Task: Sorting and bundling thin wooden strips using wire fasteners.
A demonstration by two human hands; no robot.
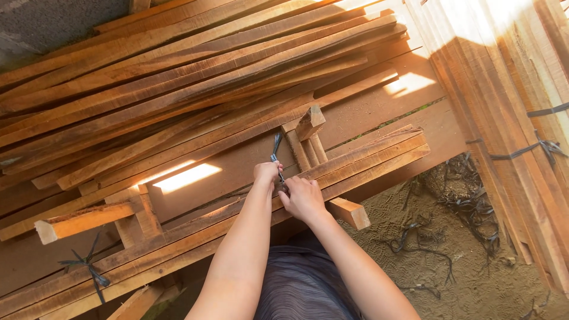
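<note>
Forearms are reaching up from the frame's bottom edge to the bundle of wooden slats (355, 160). Left hand (267, 173) is closing in a fist on a dark strap (276, 149) sticking up just above the bundle's near edge. Right hand (303, 198) is lying curled on the slats, touching the strap's base — whether it is gripping, cannot tell. Loose straps (441, 249) are lying on sandy ground (474, 284), right of the bundle.

outdoor timber yard: stacked planks (195, 77), sandy ground (450, 261)
</note>
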